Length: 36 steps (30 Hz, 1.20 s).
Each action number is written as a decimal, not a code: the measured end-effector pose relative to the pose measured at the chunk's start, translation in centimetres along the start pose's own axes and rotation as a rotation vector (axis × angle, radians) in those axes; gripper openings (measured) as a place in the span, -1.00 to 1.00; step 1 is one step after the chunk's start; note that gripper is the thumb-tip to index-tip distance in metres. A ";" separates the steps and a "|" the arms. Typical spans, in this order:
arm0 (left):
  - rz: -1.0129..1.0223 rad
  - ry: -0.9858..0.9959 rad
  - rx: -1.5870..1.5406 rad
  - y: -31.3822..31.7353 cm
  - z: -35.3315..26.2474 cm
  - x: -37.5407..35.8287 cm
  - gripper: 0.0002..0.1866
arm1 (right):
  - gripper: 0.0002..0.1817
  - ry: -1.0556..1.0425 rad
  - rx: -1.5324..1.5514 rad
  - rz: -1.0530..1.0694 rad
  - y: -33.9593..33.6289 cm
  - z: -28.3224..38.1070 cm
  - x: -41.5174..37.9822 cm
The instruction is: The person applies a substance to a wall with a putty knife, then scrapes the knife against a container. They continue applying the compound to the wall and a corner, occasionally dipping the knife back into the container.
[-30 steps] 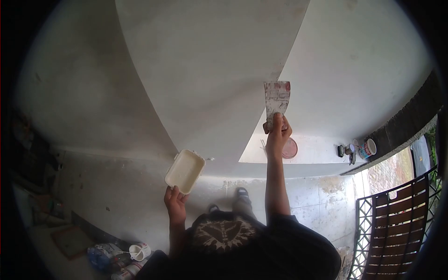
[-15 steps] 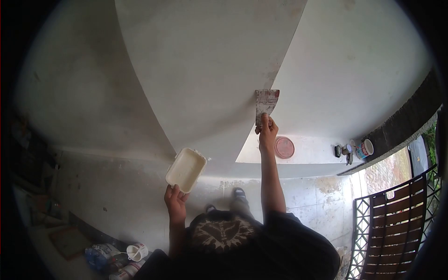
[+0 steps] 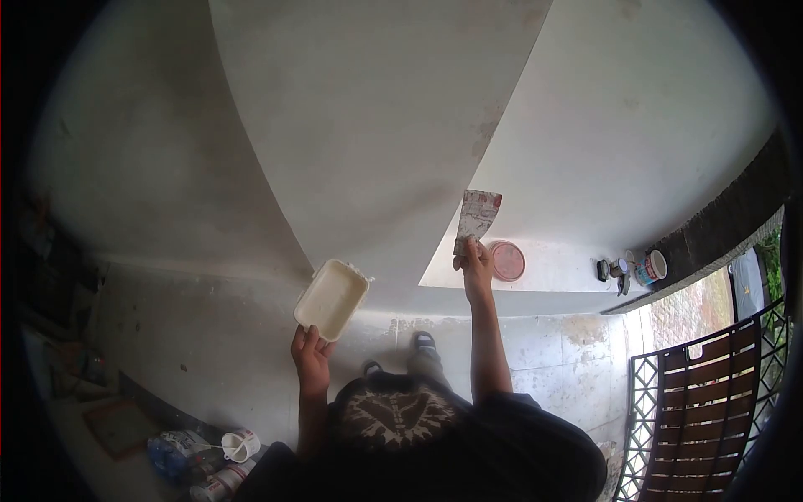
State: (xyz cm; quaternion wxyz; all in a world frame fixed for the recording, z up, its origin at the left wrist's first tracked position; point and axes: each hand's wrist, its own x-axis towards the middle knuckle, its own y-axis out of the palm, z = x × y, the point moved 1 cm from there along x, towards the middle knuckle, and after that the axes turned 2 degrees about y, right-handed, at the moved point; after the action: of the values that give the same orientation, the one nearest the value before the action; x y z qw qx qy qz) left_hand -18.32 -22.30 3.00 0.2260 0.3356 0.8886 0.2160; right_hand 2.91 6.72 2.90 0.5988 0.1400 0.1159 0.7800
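Observation:
My left hand (image 3: 311, 356) grips the near end of a cream-coloured shallow tray (image 3: 333, 299), tilted so its hollow faces me. Whitish smears cling to the tray's far rim. In my right hand (image 3: 474, 261) is a putty knife (image 3: 480, 214), its wide, stained blade pointing up and away. The blade overlaps the edge of a pale wall column (image 3: 360, 125) in this view. Darker patches mark that column's right edge above the blade. Just right of my right hand, a round reddish lid (image 3: 508, 261) lies on a white ledge (image 3: 552, 272).
Paint tins and a labelled bucket (image 3: 651, 268) stand at the ledge's right end. A slatted brown gate (image 3: 711, 402) is at lower right. Several containers, among them a white pail (image 3: 241, 445), sit on the floor at lower left. My sandalled feet (image 3: 425, 341) are on the stained floor.
My right hand has come down toward me with the putty knife, lower along the column's edge. My left hand and the tray are nearly where they were.

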 end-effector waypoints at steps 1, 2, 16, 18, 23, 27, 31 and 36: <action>0.001 -0.001 0.004 -0.1 0.0 0.0 -0.55 | -0.63 0.001 0.003 -0.003 0.1 0.0 0.3; -0.006 -0.008 0.010 -0.1 0.0 0.0 -0.55 | -0.63 -0.001 0.007 0.017 0.0 0.1 0.6; 0.004 0.026 0.059 -0.6 0.7 0.3 -0.46 | -0.69 -0.047 0.080 0.111 0.5 3.8 4.4; -0.011 0.030 0.049 -0.6 0.8 0.3 -0.46 | -0.69 -0.045 0.092 0.115 0.8 4.2 4.5; 0.000 0.029 0.047 -0.7 0.9 0.4 -0.46 | -0.68 -0.098 0.067 0.151 1.7 5.9 4.9; 0.005 0.034 0.043 -0.9 1.0 0.6 -0.45 | -0.68 -0.158 0.014 0.150 2.3 7.0 5.2; 0.002 0.039 0.036 -0.6 0.9 0.5 -0.45 | -0.65 -0.235 -0.047 0.078 2.9 7.4 4.3; -0.037 0.044 0.025 0.5 0.4 -0.1 -0.47 | -0.64 -0.203 -0.113 0.027 2.8 6.3 3.5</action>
State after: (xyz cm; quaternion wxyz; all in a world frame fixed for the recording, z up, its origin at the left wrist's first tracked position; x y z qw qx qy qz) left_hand -17.77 -21.98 3.01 0.2059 0.3171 0.9021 0.2081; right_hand 1.84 9.45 10.05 0.6039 0.1861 0.0085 0.7750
